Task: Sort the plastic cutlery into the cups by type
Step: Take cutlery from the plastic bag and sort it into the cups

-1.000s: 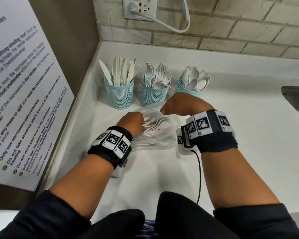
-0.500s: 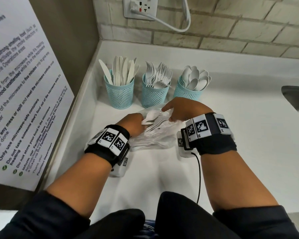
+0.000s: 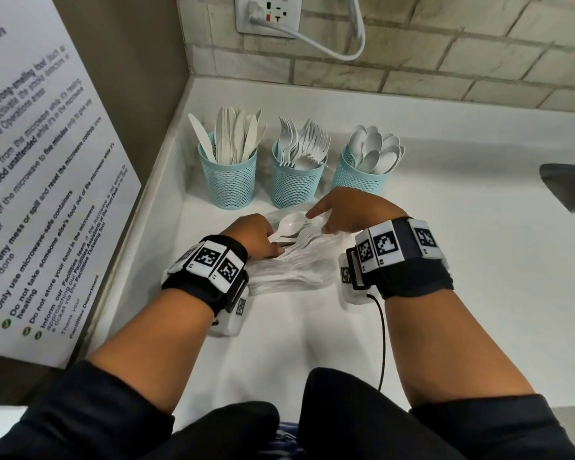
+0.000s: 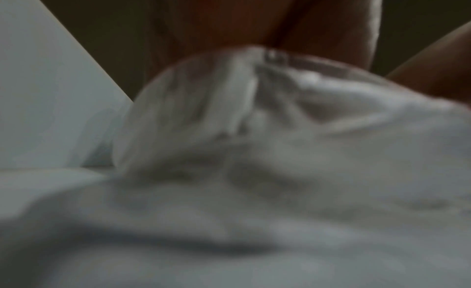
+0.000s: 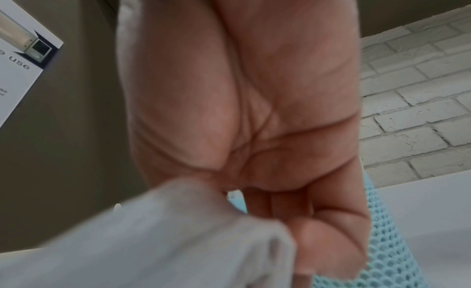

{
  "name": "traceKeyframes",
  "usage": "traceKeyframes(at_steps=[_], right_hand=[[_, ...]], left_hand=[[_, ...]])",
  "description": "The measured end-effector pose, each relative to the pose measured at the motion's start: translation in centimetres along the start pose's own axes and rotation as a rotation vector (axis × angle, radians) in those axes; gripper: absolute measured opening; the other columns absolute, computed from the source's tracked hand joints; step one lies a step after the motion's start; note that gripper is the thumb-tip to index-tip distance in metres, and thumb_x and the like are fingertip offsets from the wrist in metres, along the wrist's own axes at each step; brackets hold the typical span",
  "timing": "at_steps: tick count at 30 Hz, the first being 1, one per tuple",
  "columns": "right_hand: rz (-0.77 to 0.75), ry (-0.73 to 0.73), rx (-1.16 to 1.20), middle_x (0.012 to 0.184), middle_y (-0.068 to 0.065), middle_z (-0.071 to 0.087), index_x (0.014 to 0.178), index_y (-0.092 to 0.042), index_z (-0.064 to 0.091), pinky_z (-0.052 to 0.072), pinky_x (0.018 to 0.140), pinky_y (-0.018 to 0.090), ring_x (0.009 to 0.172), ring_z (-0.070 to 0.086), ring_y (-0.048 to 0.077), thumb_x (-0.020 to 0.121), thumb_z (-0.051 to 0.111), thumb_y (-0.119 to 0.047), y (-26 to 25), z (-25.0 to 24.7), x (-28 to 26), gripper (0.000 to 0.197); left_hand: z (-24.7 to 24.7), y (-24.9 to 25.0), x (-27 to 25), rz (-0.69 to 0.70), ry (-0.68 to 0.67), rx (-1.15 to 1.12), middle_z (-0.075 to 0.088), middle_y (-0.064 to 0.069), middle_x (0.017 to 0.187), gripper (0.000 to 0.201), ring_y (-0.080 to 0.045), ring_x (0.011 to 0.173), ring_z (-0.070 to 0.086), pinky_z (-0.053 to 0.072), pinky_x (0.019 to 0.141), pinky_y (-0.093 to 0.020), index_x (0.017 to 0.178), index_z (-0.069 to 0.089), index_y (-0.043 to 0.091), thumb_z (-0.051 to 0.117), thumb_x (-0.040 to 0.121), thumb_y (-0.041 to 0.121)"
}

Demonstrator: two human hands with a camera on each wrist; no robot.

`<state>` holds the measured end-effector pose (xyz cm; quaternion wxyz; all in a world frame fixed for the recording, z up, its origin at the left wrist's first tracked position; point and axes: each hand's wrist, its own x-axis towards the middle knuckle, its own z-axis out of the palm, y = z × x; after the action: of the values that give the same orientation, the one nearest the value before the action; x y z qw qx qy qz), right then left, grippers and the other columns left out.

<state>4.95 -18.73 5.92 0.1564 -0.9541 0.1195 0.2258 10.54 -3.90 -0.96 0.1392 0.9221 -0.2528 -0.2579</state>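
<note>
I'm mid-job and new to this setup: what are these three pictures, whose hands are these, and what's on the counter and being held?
No machine here: a person works bare-handed, with cameras on the head and each wrist. The wide picture is the head view; the two blurry close-ups look along each hand. On the white counter stand three teal mesh cups: knives, forks, spoons. In front lies a clear plastic bag of white cutlery. The left hand grips a bundle of pieces at the bag's mouth, a spoon uppermost. The right hand holds the bag's edge, its fingers curled on the plastic.
</note>
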Motion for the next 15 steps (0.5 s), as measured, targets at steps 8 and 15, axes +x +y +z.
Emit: traceKeyframes(at_steps=[8,15], right_hand=[[0.023,0.015,0.026,0.132,0.004,0.055,0.132,-0.023,0.053,0.034,0.084,0.021,0.116,0.054,0.02,0.088,0.061,-0.007,0.1,0.0,0.1,0.048],[0.036,0.023,0.04,0.131,0.005,0.056,0.131,-0.023,0.054,0.036,0.082,0.022,0.112,0.055,0.02,0.088,0.061,-0.007,0.1,0.0,0.1,0.047]], left_hand=[[-0.4,0.4,-0.5,0.014,0.008,-0.046,0.058,-0.013,0.123,0.038,-0.027,0.113,0.053,0.037,0.086,-0.026,0.117,0.057,0.004,0.053,0.093,0.032],[-1.0,0.8,-1.4,0.073,-0.082,-0.038,0.053,-0.006,0.133,0.049,-0.022,0.12,0.05,0.031,0.084,-0.018,0.134,0.043,0.011,0.059,0.09,0.026]])
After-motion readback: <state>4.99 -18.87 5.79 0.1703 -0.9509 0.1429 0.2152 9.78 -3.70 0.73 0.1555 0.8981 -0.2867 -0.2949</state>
